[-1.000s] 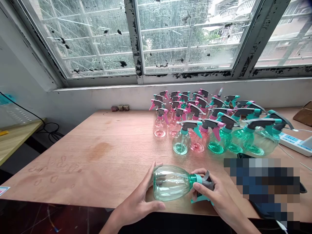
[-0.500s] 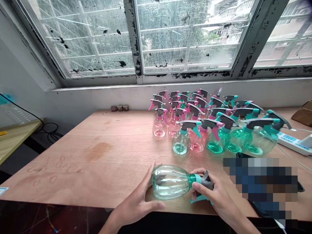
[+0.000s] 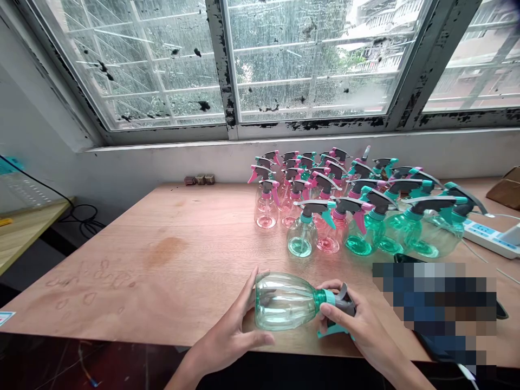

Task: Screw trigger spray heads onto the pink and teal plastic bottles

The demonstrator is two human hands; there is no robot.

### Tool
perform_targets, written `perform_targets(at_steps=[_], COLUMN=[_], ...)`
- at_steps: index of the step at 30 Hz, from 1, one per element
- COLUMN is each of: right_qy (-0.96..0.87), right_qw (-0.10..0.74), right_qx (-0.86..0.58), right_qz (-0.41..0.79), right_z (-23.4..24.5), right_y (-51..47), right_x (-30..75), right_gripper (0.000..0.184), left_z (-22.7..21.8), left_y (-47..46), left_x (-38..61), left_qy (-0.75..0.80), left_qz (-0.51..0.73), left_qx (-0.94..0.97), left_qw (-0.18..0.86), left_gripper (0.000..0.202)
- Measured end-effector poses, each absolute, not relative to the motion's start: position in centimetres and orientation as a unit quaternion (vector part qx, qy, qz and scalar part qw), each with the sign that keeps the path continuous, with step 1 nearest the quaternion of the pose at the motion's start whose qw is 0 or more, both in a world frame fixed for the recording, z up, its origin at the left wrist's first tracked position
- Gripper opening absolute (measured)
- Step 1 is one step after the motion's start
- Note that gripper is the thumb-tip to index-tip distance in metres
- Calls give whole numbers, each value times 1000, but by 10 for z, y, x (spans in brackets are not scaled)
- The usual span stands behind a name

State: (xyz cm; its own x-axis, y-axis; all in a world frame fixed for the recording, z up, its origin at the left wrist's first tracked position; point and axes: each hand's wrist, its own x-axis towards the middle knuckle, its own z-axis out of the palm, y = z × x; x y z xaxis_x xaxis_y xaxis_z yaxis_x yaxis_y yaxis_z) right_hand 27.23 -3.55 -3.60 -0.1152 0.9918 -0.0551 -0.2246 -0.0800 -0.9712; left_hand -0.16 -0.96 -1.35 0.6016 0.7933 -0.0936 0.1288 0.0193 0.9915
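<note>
A clear green-tinted spray bottle [image 3: 286, 303] lies sideways in the air above the table's front edge, its base pointing left. My right hand [image 3: 351, 319] is closed round its neck and grey-and-teal trigger head, thumb on the near side of the collar. At the base, my left hand [image 3: 231, 325] is spread in a wide curve. Its fingertips reach behind the bottle, partly seen through the plastic, and its thumb stays apart below. Whether those fingertips touch the bottle I cannot tell. Behind stand several more spray bottles, the nearest a green one [image 3: 301, 238] beside a pink one [image 3: 331, 238].
The wooden table [image 3: 134, 260] runs up to a wall below the windows. A white power strip [image 3: 491, 238] and a brown case [image 3: 506, 187] are at the right, near a pixelated patch over a dark device. Small blocks [image 3: 200, 180] sit against the wall.
Almost nothing differs. The bottle's body has tipped up very slightly at its base end; both hands keep their places.
</note>
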Motion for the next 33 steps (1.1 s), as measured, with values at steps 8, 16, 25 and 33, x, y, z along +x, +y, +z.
perform_targets(at_steps=[8,16,25,33], right_qy=[-434,-438,-419,-412], right_qw=[518,523,527,534], right_qx=[-430,-435,-408,-426], right_qz=[598,587,617,603], right_z=[-38,-38,-38,-38], right_y=[-34,-35,-38,-36], right_x=[272,271,271,271], right_gripper=[35,37,36,37], left_z=[-13,-15,-15,-18], left_y=[-11,-9,-8,-11], left_x=[-1,-1,-3,-3], left_qy=[354,360,327,335], left_qz=[278,277,293,298], left_qx=[670,624,616,674], left_qw=[590,636,654,587], left_gripper=[100,107,91,88])
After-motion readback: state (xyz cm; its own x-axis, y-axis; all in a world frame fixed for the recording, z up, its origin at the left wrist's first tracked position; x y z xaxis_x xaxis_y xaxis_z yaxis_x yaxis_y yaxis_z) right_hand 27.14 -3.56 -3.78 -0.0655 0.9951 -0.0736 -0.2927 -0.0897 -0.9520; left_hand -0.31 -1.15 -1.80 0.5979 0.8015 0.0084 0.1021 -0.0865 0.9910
